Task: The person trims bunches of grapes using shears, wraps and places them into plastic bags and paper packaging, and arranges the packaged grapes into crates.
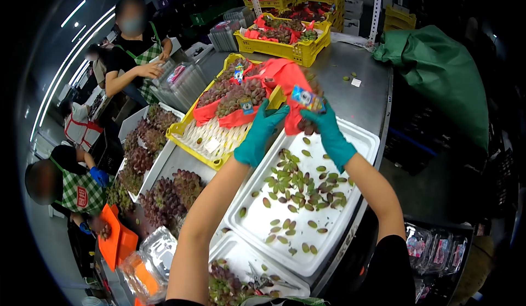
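Observation:
My right hand (pixel 327 133), in a teal glove, is closed around a bunch of dark grapes (pixel 307 126) with a blue printed tag (pixel 308 99) on it. Red wrapping (pixel 286 75) hangs beside the bunch, between my hands. My left hand (pixel 264 133), gloved alike, has its fingers apart at the corner of a yellow crate (pixel 183 133), its thumb by the red wrapping. Tagged bunches of grapes (pixel 241 99) lie in that crate on red wrapping and white netting. Under my hands is a white tray (pixel 249 224) with many loose grapes (pixel 298 177).
Another yellow crate of grapes (pixel 285 47) stands behind. Grape bunches (pixel 164 199) lie at left. Scissors (pixel 263 277) rest in a smaller tray in front. Clear boxes (pixel 433 248) are at lower right, a green sack (pixel 438 76) at right. Two co-workers (pixel 134 54) (pixel 76 185) stand at left.

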`<action>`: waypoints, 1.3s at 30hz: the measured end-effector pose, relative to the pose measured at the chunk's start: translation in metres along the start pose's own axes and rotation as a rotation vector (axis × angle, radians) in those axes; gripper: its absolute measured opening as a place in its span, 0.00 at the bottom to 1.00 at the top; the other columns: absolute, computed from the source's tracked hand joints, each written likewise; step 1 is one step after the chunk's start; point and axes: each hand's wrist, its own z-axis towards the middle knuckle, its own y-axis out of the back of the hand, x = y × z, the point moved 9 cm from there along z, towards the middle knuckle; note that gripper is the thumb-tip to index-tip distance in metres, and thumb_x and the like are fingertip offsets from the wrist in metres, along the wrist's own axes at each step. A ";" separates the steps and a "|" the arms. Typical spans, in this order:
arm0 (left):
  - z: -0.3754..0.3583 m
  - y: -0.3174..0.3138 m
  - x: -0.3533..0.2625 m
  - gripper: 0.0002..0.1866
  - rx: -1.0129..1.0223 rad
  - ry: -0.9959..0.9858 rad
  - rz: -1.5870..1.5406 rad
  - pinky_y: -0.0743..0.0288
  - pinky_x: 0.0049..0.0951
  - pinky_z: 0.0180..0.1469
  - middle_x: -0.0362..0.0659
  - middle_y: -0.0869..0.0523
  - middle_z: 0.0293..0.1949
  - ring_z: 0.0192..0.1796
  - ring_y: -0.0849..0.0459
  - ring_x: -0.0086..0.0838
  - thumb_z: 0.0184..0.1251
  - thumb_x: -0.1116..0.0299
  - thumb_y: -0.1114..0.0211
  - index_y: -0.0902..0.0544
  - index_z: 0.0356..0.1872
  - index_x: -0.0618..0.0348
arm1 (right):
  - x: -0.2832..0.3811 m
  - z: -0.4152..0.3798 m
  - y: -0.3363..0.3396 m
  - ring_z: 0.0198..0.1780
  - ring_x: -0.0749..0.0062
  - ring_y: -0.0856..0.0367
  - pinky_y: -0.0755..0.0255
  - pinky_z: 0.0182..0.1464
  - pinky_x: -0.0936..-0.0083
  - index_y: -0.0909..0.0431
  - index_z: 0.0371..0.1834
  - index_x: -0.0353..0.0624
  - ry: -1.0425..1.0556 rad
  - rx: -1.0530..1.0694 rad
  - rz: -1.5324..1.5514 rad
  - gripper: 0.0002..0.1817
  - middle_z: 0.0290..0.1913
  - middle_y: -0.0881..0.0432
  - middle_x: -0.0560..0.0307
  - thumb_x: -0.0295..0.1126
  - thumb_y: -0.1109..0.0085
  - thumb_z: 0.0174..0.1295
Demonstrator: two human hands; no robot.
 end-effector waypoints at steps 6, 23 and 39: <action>-0.033 0.019 0.027 0.30 0.008 -0.417 0.831 0.39 0.29 0.56 0.45 0.31 0.54 0.54 0.31 0.31 0.54 0.65 0.38 0.38 0.58 0.58 | -0.023 0.146 0.092 0.37 0.64 0.21 0.26 0.37 0.68 0.40 0.55 0.43 0.330 -0.145 -0.457 0.38 0.40 0.23 0.54 0.30 0.31 0.37; -0.158 0.048 0.068 0.27 0.102 -0.036 0.928 0.33 0.29 0.50 0.48 0.24 0.45 0.47 0.25 0.36 0.51 0.75 0.38 0.34 0.56 0.62 | -0.029 0.188 0.096 0.50 0.53 0.29 0.32 0.49 0.63 0.47 0.61 0.46 0.007 -0.489 -1.649 0.46 0.51 0.32 0.43 0.47 0.36 0.37; -0.006 0.203 0.006 0.28 -0.532 0.135 0.485 0.36 0.27 0.50 0.40 0.27 0.48 0.48 0.28 0.26 0.53 0.59 0.39 0.34 0.56 0.56 | -0.079 0.060 -0.187 0.66 0.52 0.53 0.51 0.60 0.52 0.51 0.65 0.52 0.512 0.386 -1.706 0.52 0.64 0.49 0.48 0.47 0.31 0.33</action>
